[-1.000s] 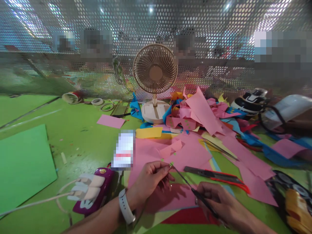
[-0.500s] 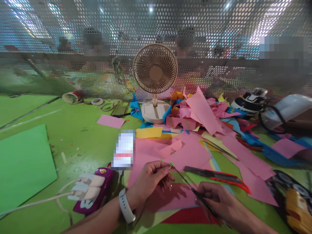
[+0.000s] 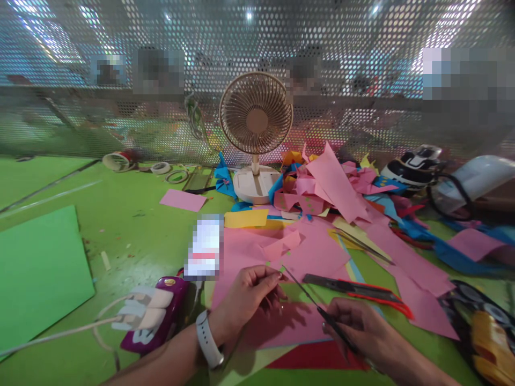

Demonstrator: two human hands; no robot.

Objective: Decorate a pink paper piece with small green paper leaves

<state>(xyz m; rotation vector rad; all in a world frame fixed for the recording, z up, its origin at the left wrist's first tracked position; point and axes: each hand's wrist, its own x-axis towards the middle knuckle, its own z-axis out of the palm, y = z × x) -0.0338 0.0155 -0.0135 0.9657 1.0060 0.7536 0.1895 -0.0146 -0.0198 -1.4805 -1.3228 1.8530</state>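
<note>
My left hand (image 3: 257,292), with a white watch band (image 3: 209,340) on its wrist, hovers over pink paper (image 3: 309,252). Its thumb and forefinger are pinched together; whatever is between them is too small to make out. A slim pointed tool (image 3: 332,324) with a dark handle and a thin metal shaft is gripped in my right hand (image 3: 358,324). The tool slants up and left, its tip close beside my left fingertips. Behind my right hand lies a red and black utility knife (image 3: 358,289). A red sheet (image 3: 317,355) lies beneath the hands.
A fan (image 3: 256,120) stands before a perforated metal screen. Crumpled pink and blue paper (image 3: 333,182) is heaped to its right. A phone (image 3: 204,246), a purple power strip (image 3: 155,316) with plugs and a green sheet (image 3: 44,279) lie left. Tape rolls (image 3: 161,168) sit farther back.
The tip of the slim tool has shifted slightly up and away from my left fingertips. My left hand has stayed nearly still, fingers still pinched.
</note>
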